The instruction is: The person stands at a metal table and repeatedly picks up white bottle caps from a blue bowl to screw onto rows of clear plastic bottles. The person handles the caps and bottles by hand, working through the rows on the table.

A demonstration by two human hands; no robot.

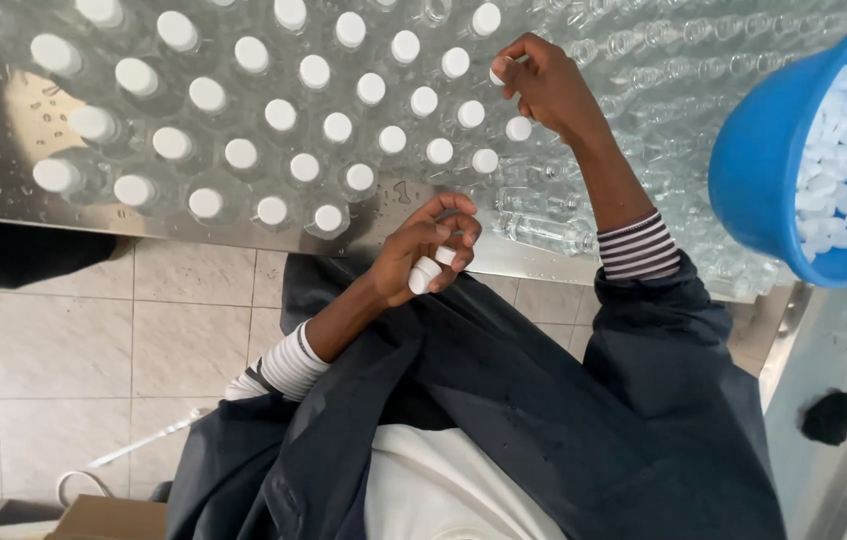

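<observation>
Two small white plastic caps [430, 270] sit clenched in the left hand [422, 250]; right hand [544, 85] pinches another onto a clear plastic bottle [500, 80] — best seated squarely, pressed straight down

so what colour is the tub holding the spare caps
Blue tub, full of white caps; the head view shows it.

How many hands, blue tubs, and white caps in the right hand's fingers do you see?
Hands: 2 (left hand, right hand)
Blue tub: 1
White cap pinched by right hand: 1
Total: 4
White caps in the left hand: too bunched to count.
</observation>
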